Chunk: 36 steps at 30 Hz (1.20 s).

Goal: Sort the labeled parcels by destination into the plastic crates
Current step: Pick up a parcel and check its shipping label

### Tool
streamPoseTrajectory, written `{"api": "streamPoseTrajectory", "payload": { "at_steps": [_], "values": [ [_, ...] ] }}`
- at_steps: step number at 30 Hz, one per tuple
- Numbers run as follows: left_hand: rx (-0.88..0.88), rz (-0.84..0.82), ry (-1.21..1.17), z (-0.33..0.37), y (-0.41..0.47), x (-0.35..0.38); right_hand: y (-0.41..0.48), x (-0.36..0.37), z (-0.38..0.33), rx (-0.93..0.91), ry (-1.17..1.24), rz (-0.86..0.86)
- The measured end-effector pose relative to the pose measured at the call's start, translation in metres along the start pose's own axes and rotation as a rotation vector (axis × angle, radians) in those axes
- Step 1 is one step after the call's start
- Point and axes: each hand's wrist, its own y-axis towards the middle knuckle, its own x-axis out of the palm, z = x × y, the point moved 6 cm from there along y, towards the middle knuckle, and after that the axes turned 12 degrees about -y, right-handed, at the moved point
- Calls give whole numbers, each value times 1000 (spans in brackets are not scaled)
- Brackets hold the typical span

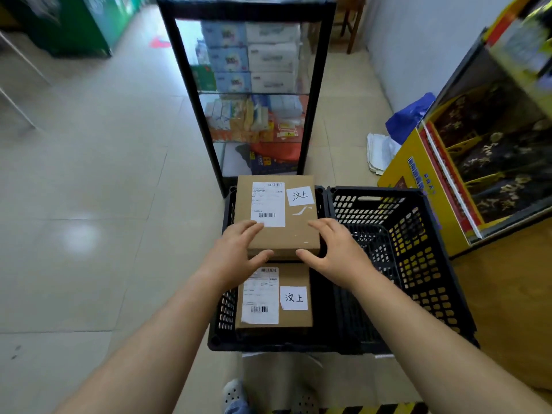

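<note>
Nearest, the left grip (239, 255) and right grip (337, 252) each clasp a near corner of the upper parcel (295, 234), pinching its top against its near face, likely to keep it level over the far end of the left crate (226, 309). Two black crates stand side by side on the floor (89, 174), the right crate (418, 264) showing no parcel. Two parcels: the lower parcel (295, 319) lies in the left crate, and each bears one handwritten tag (300, 196) with matching characters, likely why they share it.
</note>
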Motion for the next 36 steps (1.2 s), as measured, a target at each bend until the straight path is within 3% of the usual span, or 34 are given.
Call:
{"api": "streamPoseTrajectory", "payload": {
  "at_steps": [8,15,25,32,36],
  "values": [
    [249,124,24,137,-46,-92,-60,-152,-23,-38,22,237],
    [562,44,-52,248,-54,-102,-152,-233,-8,148,-21,481],
    [1119,-379,-159,400,-148,-2,-419,-259,29,814,-143,730],
    [1424,-731,-222,495,-326,93,-655,-240,-20,1245,-250,942],
    [1567,-926,-232,522,-449,141,-777,-199,-67,1490,-296,974]
  ]
}}
